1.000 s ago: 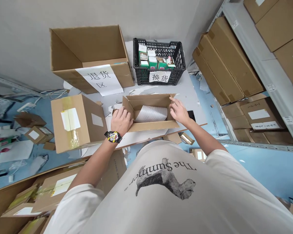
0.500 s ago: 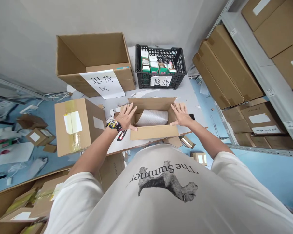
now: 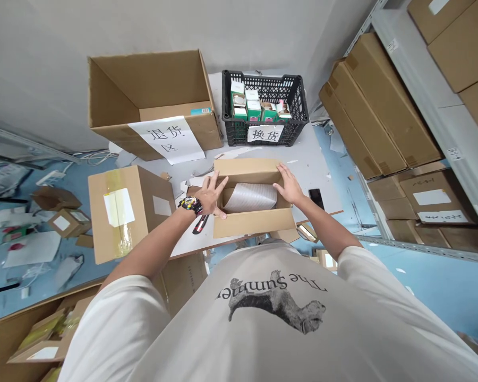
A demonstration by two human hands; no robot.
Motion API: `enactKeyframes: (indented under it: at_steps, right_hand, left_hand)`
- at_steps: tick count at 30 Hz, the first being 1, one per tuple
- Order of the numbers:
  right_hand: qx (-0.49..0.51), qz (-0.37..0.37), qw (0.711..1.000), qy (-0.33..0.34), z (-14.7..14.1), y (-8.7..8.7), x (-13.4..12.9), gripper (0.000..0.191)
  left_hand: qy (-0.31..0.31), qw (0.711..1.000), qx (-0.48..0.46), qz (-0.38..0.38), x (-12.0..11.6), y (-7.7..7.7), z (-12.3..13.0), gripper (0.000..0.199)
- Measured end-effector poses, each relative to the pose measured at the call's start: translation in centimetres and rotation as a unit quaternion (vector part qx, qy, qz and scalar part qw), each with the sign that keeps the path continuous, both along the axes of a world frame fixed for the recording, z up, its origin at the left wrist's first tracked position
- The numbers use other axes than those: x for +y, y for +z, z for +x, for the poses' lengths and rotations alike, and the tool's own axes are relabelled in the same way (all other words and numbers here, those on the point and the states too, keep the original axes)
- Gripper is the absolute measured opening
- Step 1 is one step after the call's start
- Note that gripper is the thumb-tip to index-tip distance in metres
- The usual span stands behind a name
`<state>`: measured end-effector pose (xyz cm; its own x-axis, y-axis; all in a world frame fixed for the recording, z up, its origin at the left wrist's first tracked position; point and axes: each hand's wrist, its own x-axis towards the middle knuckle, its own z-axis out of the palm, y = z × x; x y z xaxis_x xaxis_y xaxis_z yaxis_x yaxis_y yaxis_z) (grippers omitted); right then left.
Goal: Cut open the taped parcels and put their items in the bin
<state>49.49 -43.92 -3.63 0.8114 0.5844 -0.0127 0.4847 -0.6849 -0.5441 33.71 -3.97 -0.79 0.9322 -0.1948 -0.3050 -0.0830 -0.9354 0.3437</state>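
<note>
An open cardboard box (image 3: 254, 223) stands on the white table top, with a roll of white foam wrap (image 3: 250, 198) lying inside it. My left hand (image 3: 211, 195) rests on the box's left rim, fingers spread and reaching over the opening. My right hand (image 3: 290, 185) touches the right end of the box, with its fingers curved against the rim. Neither hand grips anything. Just below my left wrist, a black and red utility knife (image 3: 199, 224) lies on the table beside the box.
A taped carton (image 3: 119, 212) stands left of the box. Behind it, an open carton (image 3: 115, 90) bears a paper sign. A black crate (image 3: 265, 101) holds several small green and white boxes. A phone (image 3: 316, 198) lies on the right. Cartons fill the shelves (image 3: 378, 116) on the right.
My hands have come in closer to the box over the last second. The left one has moved from the box's outer left end onto its rim. The box now sits squarer.
</note>
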Motion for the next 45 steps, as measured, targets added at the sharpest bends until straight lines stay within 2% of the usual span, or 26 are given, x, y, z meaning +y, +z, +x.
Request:
enactKeyframes:
  at_steps: [4, 8, 11, 14, 17, 21, 22, 26, 30, 32, 36, 38, 41, 43, 45]
  right_hand:
    - [0.018, 0.04, 0.998, -0.035, -0.2, -0.7, 0.0, 0.072]
    - [0.021, 0.041, 0.997, -0.062, 0.0, -0.7, 0.5, 0.063]
    - [0.019, 0.034, 0.997, -0.071, 0.1, -0.4, 1.0, 0.064]
    - [0.017, 0.02, 0.998, -0.049, -0.1, 0.1, 0.7, 0.072]
    - [0.032, -0.031, 0.999, -0.003, -1.3, 0.8, -1.2, 0.089]
    - [0.102, -0.062, 0.991, 0.053, -4.9, 1.7, -5.0, 0.15]
    - [0.121, -0.06, 0.989, 0.068, -5.9, 1.9, -5.8, 0.16]
    - [0.144, -0.034, 0.984, 0.1, -8.4, 1.9, -7.1, 0.17]
    - [0.135, -0.019, 0.985, 0.103, -8.2, 0.9, -6.1, 0.18]
    - [0.117, -0.017, 0.988, 0.104, -8.1, 0.1, -5.6, 0.174]
    - [0.06, -0.018, 0.994, 0.086, -8.8, -0.8, -5.2, 0.139]
    - [0.053, -0.019, 0.995, 0.088, -9.2, -0.6, -5.4, 0.128]
    - [0.074, -0.006, 0.992, 0.102, -8.6, -0.1, -5.6, 0.121]
    - [0.068, 0.021, 0.995, 0.066, -7.1, 0.4, -5.1, 0.111]
    - [0.042, 0.044, 0.998, -0.002, -5.1, 0.6, -3.8, 0.099]
  left_hand:
    - [-0.007, 1.0, 0.007, 0.0, -0.5, 0.4, -0.8, 0.175]
    - [-0.003, 1.0, 0.0, -0.02, -0.2, 0.2, -1.1, 0.169]
    - [-0.001, 0.999, 0.003, -0.036, 0.0, 0.1, -1.2, 0.17]
    - [-0.003, 0.999, 0.013, -0.037, 0.2, 0.3, -1.6, 0.176]
    - [-0.009, 0.999, 0.034, -0.026, 0.3, 0.8, -1.8, 0.179]
    - [-0.01, 0.999, 0.025, -0.031, 0.4, 0.9, -2.0, 0.176]
    - [-0.012, 0.999, 0.014, -0.037, 0.4, 0.7, -2.2, 0.174]
    - [-0.023, 0.995, -0.043, -0.084, 0.2, -0.6, -4.1, 0.172]
    - [-0.006, 0.983, -0.08, -0.166, -0.4, -2.1, -5.7, 0.186]
    - [0.004, 0.977, -0.09, -0.195, -0.9, -2.8, -6.1, 0.187]
    - [0.05, 0.971, -0.105, -0.209, -2.0, -3.7, -6.5, 0.17]
    - [0.064, 0.969, -0.108, -0.214, -2.2, -3.9, -6.9, 0.165]
    - [0.045, 0.968, -0.099, -0.225, -1.8, -3.6, -7.1, 0.166]
    - [0.046, 0.97, -0.084, -0.226, -1.3, -3.1, -6.5, 0.165]
    - [0.077, 0.97, -0.088, -0.215, -1.0, -2.4, -5.1, 0.155]
